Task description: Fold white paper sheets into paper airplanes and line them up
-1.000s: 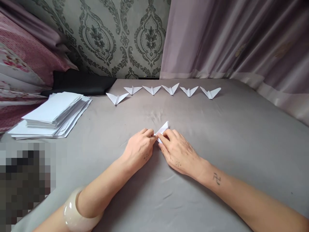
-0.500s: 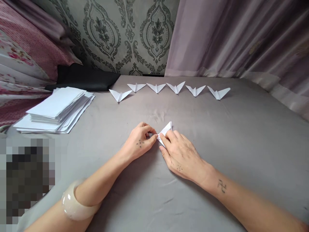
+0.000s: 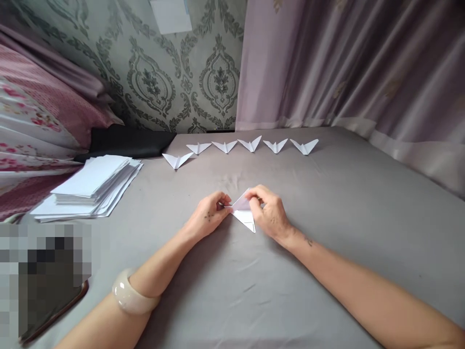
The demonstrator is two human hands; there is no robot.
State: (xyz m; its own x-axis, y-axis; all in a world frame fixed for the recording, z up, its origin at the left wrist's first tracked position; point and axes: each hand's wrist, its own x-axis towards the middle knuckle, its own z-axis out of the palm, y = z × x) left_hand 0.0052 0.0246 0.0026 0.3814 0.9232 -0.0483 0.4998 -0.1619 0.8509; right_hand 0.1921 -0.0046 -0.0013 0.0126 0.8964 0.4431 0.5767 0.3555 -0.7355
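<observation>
Head view: your grey sheet-covered bed fills most of the frame, with a mauve pleated curtain behind it on the right and green damask-patterned wallpaper behind it on the left. Pink floral bedding is piled at far left, a black cushion just beside it. Loose stack of white paper sheets sits on the bed, left of your hands. Row of six folded white paper planes is lined up along the far edge, well apart from your hands. Dark phone lies at lower left, partly blurred. Cream glossy bangle is on your left wrist.

Your left hand is curled, fingertips pinched onto the left corner of the white triangular folded paper. Your right hand is curled over the paper's right side, thumb and fingers gripping the upper flap. Paper sits mid-bed between both hands, lower point resting on the sheet, upper flap lifted.
</observation>
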